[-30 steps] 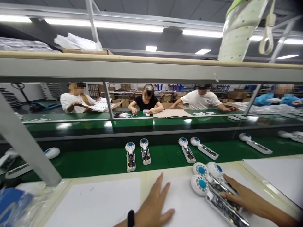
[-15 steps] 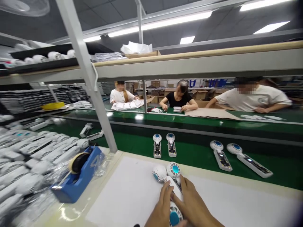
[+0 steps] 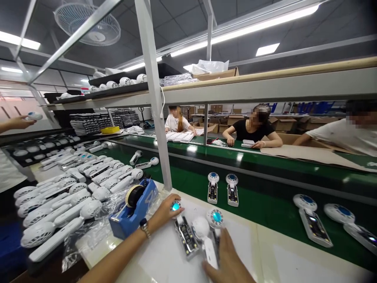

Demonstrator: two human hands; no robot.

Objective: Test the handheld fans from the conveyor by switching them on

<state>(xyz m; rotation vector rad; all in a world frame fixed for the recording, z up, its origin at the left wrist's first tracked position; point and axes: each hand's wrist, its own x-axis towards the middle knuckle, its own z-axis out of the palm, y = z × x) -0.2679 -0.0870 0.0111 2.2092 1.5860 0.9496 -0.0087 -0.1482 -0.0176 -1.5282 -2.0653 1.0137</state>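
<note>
My left hand (image 3: 165,214), a watch on its wrist, pinches the round vented head of a handheld fan (image 3: 186,236). That fan's handle is uncovered, with its circuit board showing, and it slants over the white work surface. My right hand (image 3: 229,257) curls round the handle of a white closed handheld fan (image 3: 209,251), thumb on the near side. Pressed alongside is another handheld fan (image 3: 216,217) with a lit blue centre; its handle is mostly hidden by my right hand.
A blue tape dispenser (image 3: 134,208) stands left of my left arm. Many white fans (image 3: 64,208) lie in rows farther left. Several open-handled fans rest on the green conveyor (image 3: 265,196). A metal post (image 3: 154,94) rises at its edge. Co-workers sit opposite; another person's hand (image 3: 20,122) holds a fan at far left.
My view has swung left. My left hand has moved left, away from my right hand, and now holds the open-handled fan by its head. My right hand stays at the other fans.
</note>
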